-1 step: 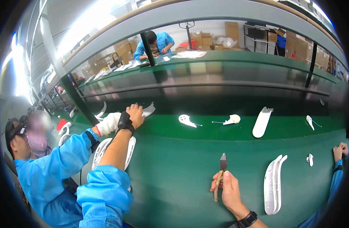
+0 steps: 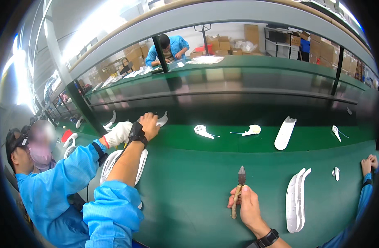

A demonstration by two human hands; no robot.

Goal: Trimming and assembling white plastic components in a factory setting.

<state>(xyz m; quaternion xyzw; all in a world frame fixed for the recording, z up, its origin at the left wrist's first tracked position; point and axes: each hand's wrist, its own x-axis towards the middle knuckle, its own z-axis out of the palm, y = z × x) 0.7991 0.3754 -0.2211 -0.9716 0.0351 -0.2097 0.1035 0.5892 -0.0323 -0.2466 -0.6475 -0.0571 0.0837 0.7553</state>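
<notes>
Now the right hand [image 2: 248, 205] grips a small knife [image 2: 238, 191], long axis upright, blade pointing away; the left hand [image 2: 149, 125] clasps a white plastic part [image 2: 161, 120] on the green desk [image 2: 206, 182].

Green conveyor belt [image 2: 206, 186] carries white plastic parts: two small wired pieces [image 2: 203, 131] [image 2: 252, 130], one long flat shell [image 2: 284, 133], paired curved shells [image 2: 297, 200], small clips [image 2: 335, 132] at right.
</notes>
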